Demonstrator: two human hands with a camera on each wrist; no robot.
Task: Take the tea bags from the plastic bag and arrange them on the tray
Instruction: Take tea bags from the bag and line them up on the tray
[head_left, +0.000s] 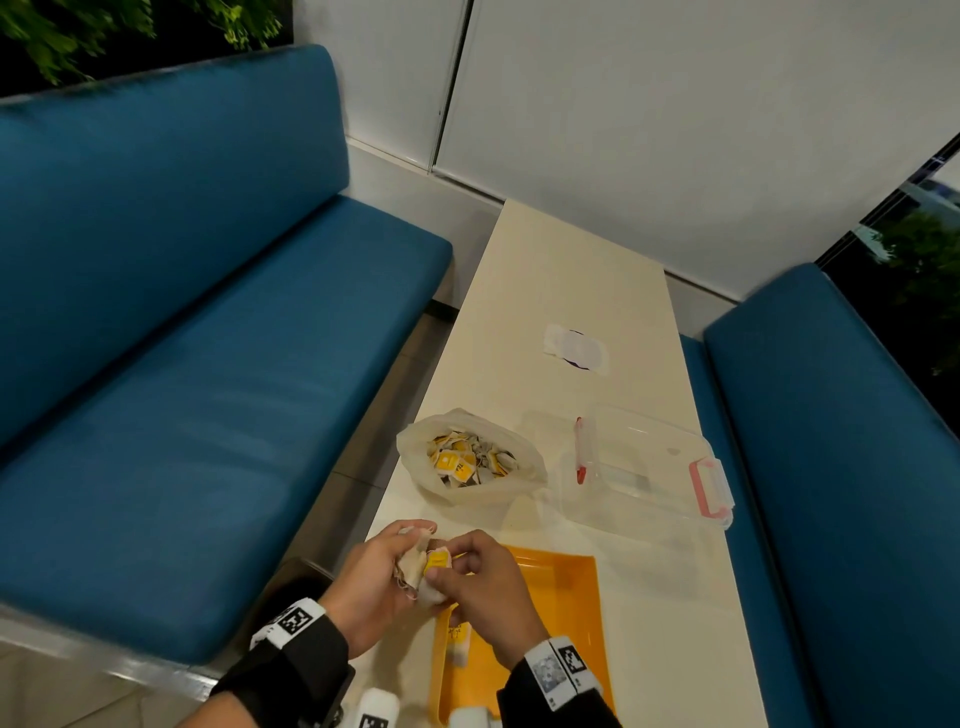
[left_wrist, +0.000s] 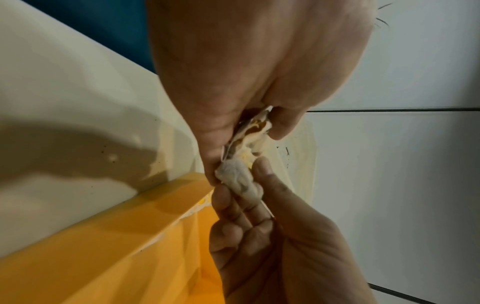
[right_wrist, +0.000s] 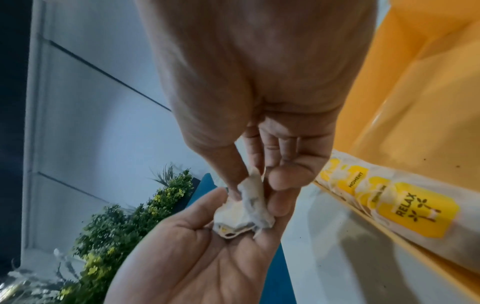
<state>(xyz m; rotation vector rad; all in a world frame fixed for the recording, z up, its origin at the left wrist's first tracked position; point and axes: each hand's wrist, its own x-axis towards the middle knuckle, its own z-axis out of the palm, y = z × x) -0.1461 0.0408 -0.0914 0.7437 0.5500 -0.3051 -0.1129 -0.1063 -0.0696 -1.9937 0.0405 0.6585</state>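
Observation:
My left hand (head_left: 402, 564) grips a small bunch of white tea bags (head_left: 415, 569) above the table's near left edge. My right hand (head_left: 454, 564) pinches one tea bag with a yellow tag (head_left: 437, 562) at that bunch. The left wrist view shows the bunch (left_wrist: 255, 131) in my left hand and the pinched bag (left_wrist: 240, 182) between right thumb and fingers. An orange tray (head_left: 569, 597) lies under my right hand, with a short row of tea bags (head_left: 457, 644) at its left wall; their yellow tags (right_wrist: 405, 203) read RELAX. The open plastic bag (head_left: 415, 457) holds several more.
A clear plastic box (head_left: 644, 467) with pink latches stands right of the bag. A pale sticker (head_left: 576, 348) lies farther up the narrow cream table (head_left: 571, 260). Blue benches (head_left: 182, 338) flank the table on both sides. A white wall closes the far end.

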